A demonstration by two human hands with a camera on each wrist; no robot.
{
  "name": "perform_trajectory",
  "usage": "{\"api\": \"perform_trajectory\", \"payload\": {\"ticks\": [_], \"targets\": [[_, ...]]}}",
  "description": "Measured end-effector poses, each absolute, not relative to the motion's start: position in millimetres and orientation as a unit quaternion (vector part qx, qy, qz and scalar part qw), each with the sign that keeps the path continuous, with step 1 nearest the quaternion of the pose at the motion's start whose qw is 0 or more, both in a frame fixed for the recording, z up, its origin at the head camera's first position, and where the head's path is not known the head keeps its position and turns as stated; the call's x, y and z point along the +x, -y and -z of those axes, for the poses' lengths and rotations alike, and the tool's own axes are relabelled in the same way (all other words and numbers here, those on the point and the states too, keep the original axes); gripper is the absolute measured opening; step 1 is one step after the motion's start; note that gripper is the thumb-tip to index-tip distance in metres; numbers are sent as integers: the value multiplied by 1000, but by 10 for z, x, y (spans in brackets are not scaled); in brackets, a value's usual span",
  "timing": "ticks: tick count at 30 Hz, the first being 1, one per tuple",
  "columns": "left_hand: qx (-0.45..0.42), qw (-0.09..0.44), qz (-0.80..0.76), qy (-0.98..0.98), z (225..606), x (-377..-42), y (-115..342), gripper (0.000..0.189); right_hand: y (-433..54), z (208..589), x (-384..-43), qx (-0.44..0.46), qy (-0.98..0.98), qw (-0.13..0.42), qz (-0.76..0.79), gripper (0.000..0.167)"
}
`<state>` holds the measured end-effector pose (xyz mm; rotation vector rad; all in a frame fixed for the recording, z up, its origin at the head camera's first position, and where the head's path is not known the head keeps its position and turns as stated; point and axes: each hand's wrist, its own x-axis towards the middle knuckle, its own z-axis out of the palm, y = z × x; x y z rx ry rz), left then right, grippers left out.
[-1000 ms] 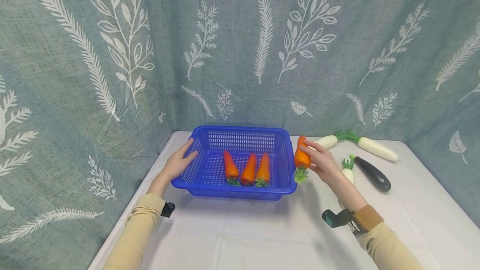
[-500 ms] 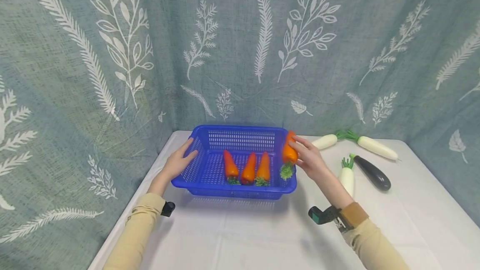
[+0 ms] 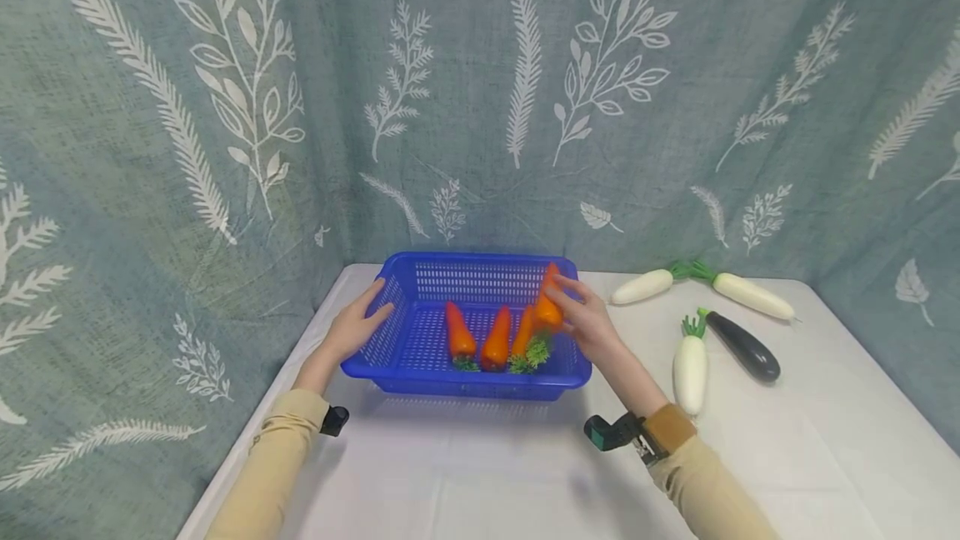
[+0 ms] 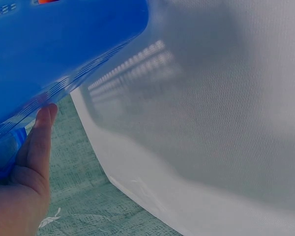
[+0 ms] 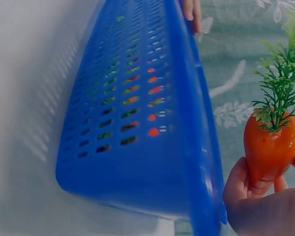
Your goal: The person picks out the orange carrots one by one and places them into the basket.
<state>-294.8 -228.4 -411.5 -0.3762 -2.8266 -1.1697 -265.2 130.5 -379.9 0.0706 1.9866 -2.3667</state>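
In the head view my right hand (image 3: 588, 322) grips an orange carrot (image 3: 549, 313) by its body, above the right end of the blue basket (image 3: 465, 387). The right wrist view shows that carrot (image 5: 271, 142) held between thumb and fingers, its leafy green top (image 5: 280, 81) pointing up. Inside the basket lie a left carrot (image 3: 460, 333), a middle carrot (image 3: 496, 342) and a right carrot (image 3: 522, 332), the last partly covered by the held one. My left hand (image 3: 352, 330) rests at the basket's left rim, fingers extended; in the left wrist view its fingertips (image 4: 49, 112) meet the blue edge.
To the right on the white table (image 3: 487, 473) lie an eggplant (image 3: 746, 347) and white radishes with green tops: a front one (image 3: 690, 375), a back-left one (image 3: 642, 287) and a back-right one (image 3: 753, 297). A leaf-patterned curtain (image 3: 465, 90) hangs behind and on the left.
My right hand has carried the carrot left, from beside the basket's right rim to over the right carrot inside. The left hand and basket have barely moved.
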Motion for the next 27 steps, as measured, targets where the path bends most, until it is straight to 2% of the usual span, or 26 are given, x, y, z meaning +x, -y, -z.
{"api": "perform_trajectory", "payload": {"ticks": [11,27], "targets": [[-121,23,379,917,4103,-2937,2302,59,-1029,3980,-2710,41,-631,-5,775,45],[-119,23,381,917,4107,-2949,2293,60,-718,4096,-2704,83,-629,-11,773,43]]}}
